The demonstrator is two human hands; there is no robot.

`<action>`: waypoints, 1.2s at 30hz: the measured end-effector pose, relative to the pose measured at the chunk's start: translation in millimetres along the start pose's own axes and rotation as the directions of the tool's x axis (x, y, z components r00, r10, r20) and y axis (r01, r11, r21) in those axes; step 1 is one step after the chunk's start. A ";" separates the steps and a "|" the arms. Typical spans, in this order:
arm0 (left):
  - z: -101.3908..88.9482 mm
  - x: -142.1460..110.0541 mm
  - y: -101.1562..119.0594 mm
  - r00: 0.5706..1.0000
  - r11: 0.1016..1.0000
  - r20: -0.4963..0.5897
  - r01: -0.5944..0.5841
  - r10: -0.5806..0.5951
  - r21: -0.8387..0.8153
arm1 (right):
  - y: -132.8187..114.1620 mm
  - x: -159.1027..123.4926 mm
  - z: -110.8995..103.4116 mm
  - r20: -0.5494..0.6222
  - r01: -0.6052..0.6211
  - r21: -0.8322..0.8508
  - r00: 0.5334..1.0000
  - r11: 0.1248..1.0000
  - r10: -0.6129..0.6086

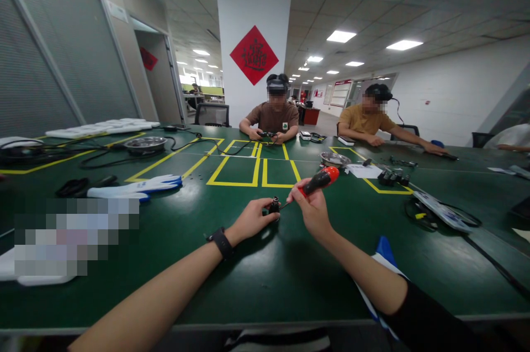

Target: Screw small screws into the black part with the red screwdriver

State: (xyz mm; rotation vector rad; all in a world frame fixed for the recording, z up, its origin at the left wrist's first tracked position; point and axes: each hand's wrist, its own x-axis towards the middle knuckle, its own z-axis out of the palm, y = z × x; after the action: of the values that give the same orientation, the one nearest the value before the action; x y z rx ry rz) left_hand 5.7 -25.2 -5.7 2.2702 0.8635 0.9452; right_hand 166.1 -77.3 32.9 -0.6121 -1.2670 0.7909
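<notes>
My left hand (pixel 253 220), with a dark band on the wrist, is closed around a small black cylindrical part (pixel 274 206) with a shiny metal top, held just above the green table. A red and black screwdriver (pixel 319 180) is gripped in my right hand (pixel 311 209). Its handle slants up to the right, and its thin shaft points down-left at the side of the black part. Whether the tip touches or sits in a screw is too small to make out.
White-and-blue gloves (pixel 138 187) lie on the left, another glove (pixel 385 255) under my right forearm. Metal bowls (pixel 146 145) (pixel 334 159), black parts (pixel 393 176) and a power strip (pixel 441 211) with cables are around the green table (pixel 232 280). Two people sit opposite.
</notes>
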 end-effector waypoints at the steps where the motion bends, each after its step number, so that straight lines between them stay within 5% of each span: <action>1: -0.1 -0.1 0.4 1.000 1.000 0.005 0.005 -0.005 0.000 | 2.1 -0.5 -0.9 -0.010 -0.001 -0.005 1.000 1.000 0.001; 7: -0.2 0.0 2.2 1.000 1.000 0.014 0.019 -0.019 -0.020 | 8.1 -3.7 -3.2 -0.038 0.002 0.058 0.999 0.998 0.000; 16: 0.5 -0.5 1.5 1.000 0.999 -0.002 0.029 -0.029 -0.017 | -1.7 -1.2 -0.8 -0.042 0.044 -0.090 0.998 0.995 -0.048; 22: 0.2 -0.3 1.8 1.000 1.000 0.009 0.022 -0.022 -0.019 | 0.6 -4.4 3.1 0.063 0.046 -0.043 0.997 0.998 -0.043; 36: 1.3 -0.4 -0.9 1.000 0.999 -0.006 0.019 -0.019 -0.035 | -2.1 0.3 -3.4 0.007 0.035 -0.047 0.999 0.998 -0.035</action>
State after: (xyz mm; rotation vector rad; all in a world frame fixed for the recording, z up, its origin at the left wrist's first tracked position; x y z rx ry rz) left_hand 6.1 -25.2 -7.3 2.2270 0.8638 0.9523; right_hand 169.8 -78.3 34.0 -0.6241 -1.3017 0.7357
